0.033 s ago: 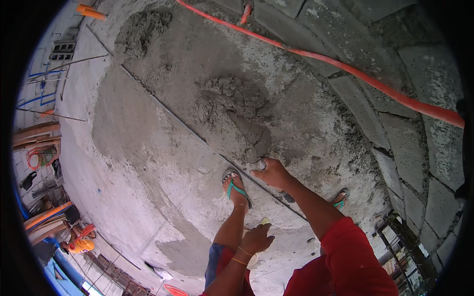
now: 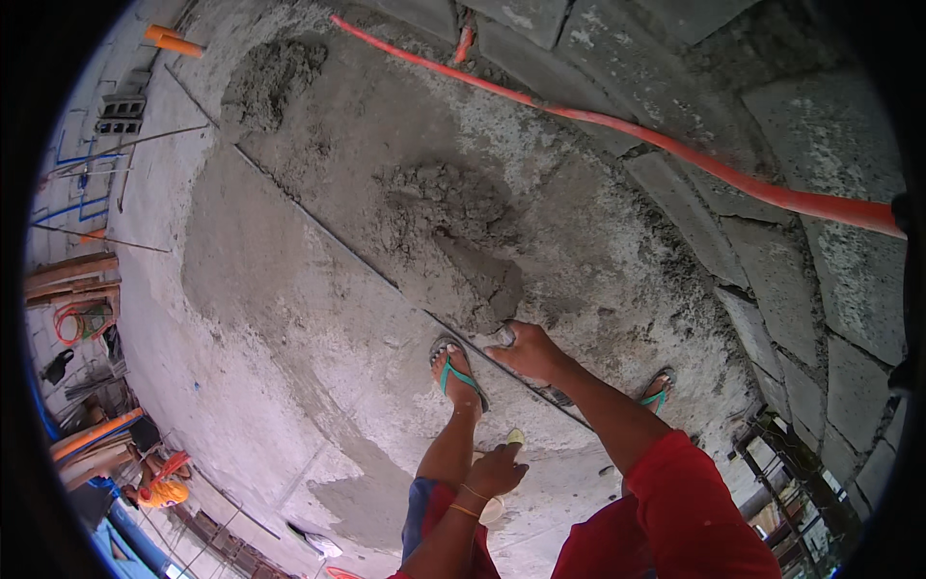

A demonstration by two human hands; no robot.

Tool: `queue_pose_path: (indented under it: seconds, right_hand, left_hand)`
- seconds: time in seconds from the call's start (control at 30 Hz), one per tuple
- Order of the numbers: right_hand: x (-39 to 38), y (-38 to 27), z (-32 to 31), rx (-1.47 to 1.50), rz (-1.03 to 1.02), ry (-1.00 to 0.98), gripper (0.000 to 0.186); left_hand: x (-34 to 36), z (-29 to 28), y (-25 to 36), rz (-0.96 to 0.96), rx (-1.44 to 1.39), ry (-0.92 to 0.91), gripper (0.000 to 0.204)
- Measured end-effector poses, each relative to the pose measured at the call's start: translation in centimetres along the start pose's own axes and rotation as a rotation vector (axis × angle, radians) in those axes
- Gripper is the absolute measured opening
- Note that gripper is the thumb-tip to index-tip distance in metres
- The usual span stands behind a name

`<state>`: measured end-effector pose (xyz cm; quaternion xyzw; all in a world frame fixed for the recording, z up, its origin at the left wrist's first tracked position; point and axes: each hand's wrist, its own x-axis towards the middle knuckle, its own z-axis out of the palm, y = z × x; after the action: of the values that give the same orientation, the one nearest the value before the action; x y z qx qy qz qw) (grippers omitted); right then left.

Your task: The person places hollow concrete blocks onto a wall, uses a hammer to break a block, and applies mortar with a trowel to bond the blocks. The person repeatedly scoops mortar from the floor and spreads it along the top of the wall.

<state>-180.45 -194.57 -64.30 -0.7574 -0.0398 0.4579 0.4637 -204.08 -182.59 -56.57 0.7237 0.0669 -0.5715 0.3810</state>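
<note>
Centre: right hand (image 2: 524, 349), fingers wrapped around trowel handle (image 2: 506, 335); likely stiff, grip there. Mortar (image 2: 449, 205): probably heavy, soft. Lower centre: left hand (image 2: 496, 471), fingers curled around pale object (image 2: 516, 437).

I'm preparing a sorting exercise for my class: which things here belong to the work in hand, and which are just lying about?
Apparently in use:
short grey tool handle in the right hand
rough grey mortar heap ahead of it
pale yellow object at the left hand

Seemingly lying about:
long orange-red tube
grey hollow concrete blocks
orange pipes
</note>
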Motion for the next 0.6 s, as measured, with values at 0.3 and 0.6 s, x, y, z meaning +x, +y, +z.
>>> queue_pose_path:
  seconds: [0.3,0.6]
  right_hand:
    - [-39.9,-9.5,-14.0,0.019,0.123,0.115,0.058]
    - [-79.6,-4.2,-21.0,0.203,0.224,0.515,0.067]
  left_hand:
    - [-14.8,-4.6,13.1,0.287,0.316,-0.046,0.054]
    - [-25.2,0.0,51.9,0.466,0.573,-0.013,0.040]
